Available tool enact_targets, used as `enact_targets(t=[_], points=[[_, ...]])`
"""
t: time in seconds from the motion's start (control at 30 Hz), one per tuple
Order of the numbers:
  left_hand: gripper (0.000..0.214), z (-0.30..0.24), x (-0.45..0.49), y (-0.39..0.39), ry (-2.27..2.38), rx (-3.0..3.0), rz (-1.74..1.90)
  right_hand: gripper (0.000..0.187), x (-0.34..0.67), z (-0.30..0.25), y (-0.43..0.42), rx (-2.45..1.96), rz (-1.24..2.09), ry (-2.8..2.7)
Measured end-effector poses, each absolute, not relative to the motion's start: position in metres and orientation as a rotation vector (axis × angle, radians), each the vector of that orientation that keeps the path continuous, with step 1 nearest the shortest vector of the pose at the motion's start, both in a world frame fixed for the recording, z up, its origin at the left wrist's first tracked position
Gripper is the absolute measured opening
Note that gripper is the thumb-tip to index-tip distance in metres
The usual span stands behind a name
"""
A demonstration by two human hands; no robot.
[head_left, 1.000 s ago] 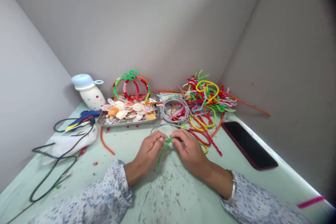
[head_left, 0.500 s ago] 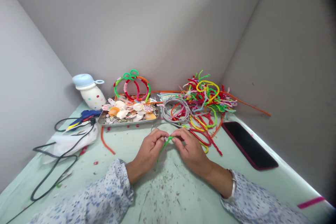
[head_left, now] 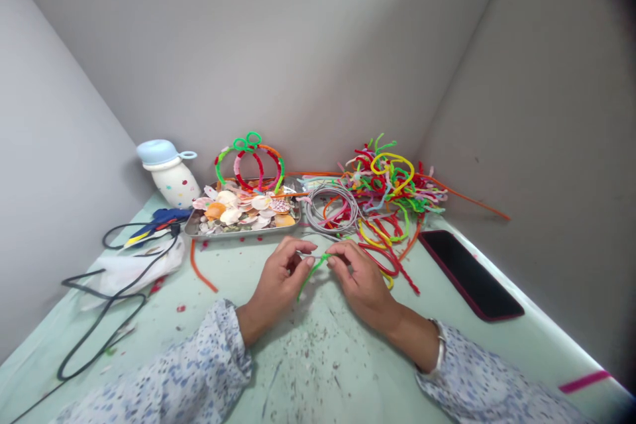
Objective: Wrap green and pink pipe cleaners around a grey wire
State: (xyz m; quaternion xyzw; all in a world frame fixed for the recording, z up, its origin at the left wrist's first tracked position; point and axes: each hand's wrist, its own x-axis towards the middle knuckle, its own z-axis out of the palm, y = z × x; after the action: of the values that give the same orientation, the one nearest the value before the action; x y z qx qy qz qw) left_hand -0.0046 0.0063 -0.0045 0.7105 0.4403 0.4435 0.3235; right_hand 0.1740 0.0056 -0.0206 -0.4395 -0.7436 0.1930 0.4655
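Observation:
My left hand (head_left: 279, 278) and my right hand (head_left: 358, 278) meet over the pale green table (head_left: 308, 351), fingers pinched together. Between them runs a green pipe cleaner (head_left: 309, 274), wound onto a thin grey wire (head_left: 307, 254) that both hands pinch. The pipe cleaner's loose end trails down toward me below my left fingers. A heap of coloured pipe cleaners (head_left: 392, 189) lies just beyond my right hand, and a coil of grey wire (head_left: 332, 209) sits behind both hands.
A metal tray of seashells (head_left: 243, 212) stands behind my left hand, with pipe-cleaner hoops (head_left: 251, 162) and a white bottle (head_left: 169, 175) behind it. A blue glue gun (head_left: 156, 222) and black cord (head_left: 106, 308) lie at left. A dark phone (head_left: 470, 273) lies at right. Grey walls enclose the table.
Both hands have shifted slightly away from me and my left fingers have spread a little around the wire. The green pipe cleaner's free end has swung a bit.

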Motion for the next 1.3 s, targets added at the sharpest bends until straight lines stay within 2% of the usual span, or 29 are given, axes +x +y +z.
enact_targets(t=[0.17,0.33,0.4,0.5,0.7,1.3], points=[[0.017,-0.0051,-0.0027,0.0069,1.137,1.877,1.278,0.011,0.1741,-0.0188,0.0047,-1.081,0.471,-1.802],[0.030,-0.0060,-0.0018,0.0063,1.356,1.750,1.525,0.012,0.1752,-0.0220,0.0053,-1.141,0.522,-1.653],[0.024,-0.0070,-0.0018,0.0057,1.381,1.670,1.560,0.012,0.1757,-0.0235,0.0060,-1.174,0.536,-1.585],[0.013,-0.0074,-0.0013,0.0049,1.329,1.603,1.418,0.012,0.1757,-0.0233,0.0061,-1.163,0.526,-1.605],[0.025,-0.0061,0.0019,0.0060,1.118,1.443,1.016,0.010,0.1734,-0.0184,0.0033,-1.102,0.497,-1.800],[0.021,-0.0081,0.0046,0.0101,1.177,1.292,0.959,0.014,0.1717,-0.0181,0.0007,-1.030,0.497,-1.865]])
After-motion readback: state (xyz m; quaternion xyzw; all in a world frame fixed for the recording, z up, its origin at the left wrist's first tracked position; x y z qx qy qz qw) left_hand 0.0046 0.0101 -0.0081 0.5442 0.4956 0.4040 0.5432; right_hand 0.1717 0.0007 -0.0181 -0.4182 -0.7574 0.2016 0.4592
